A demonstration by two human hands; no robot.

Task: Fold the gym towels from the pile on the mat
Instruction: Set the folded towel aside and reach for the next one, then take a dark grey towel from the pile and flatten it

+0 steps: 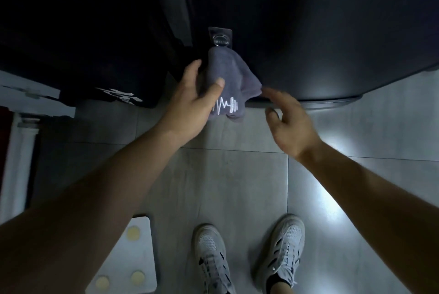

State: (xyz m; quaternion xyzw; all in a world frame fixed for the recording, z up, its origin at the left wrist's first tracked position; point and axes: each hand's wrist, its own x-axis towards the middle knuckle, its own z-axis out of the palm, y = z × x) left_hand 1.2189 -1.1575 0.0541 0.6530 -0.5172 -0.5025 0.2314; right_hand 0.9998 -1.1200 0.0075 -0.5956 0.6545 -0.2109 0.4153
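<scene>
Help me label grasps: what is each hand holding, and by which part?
The left hand grips the grey towel around its bunched middle, above the white logo. The right hand holds nothing.

Grey towel (225,80), white embroidered logo, hanging bunched

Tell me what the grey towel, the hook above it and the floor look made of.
The towel looks like soft, matte grey-purple cloth, probably microfibre or terry: it drapes in folds. The hook seems to be clear glossy plastic, catching highlights. The floor is likely glazed grey tile, with grout lines and glare.
</scene>
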